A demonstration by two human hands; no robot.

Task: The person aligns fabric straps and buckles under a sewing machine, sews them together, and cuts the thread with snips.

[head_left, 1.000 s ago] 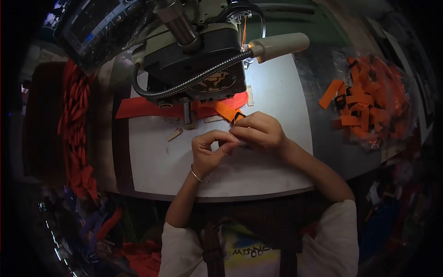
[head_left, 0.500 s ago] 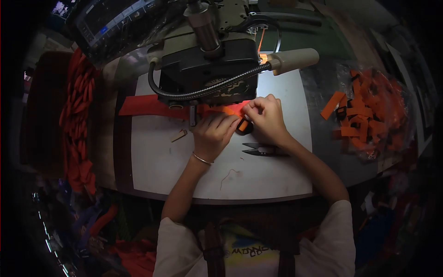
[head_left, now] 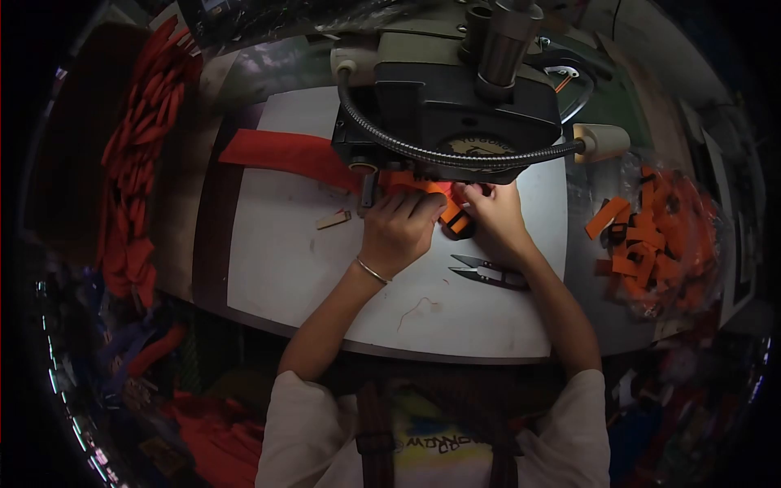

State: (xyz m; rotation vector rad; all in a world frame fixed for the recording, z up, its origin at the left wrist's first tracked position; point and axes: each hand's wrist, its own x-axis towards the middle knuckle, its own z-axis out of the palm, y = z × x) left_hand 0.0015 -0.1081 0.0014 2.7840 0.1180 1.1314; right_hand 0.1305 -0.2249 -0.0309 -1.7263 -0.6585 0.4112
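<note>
A red fabric strip (head_left: 285, 157) runs from the left under the head of a sewing machine (head_left: 455, 106). A short orange strap (head_left: 454, 216) with a dark end piece, perhaps a buckle, lies across it, between my hands. My left hand (head_left: 400, 230), a bangle on its wrist, is closed with its fingertips pressing the orange strap near the needle area. My right hand (head_left: 498, 213) pinches the lit edge of the red fabric just right of it. The machine head hides the needle and part of the fabric.
Thread snips (head_left: 488, 272) lie below my right hand. A small beige piece (head_left: 333, 220) and a loose thread (head_left: 416, 311) rest on the white work surface (head_left: 277, 268). A clear bag of orange pieces (head_left: 659, 236) stands right; bundled red strips (head_left: 150, 138) hang left. A lamp (head_left: 602, 141) juts out.
The head view has turned, so the machine and table sit further right in view. Both hands stay at the fabric; more of the orange strap shows between them.
</note>
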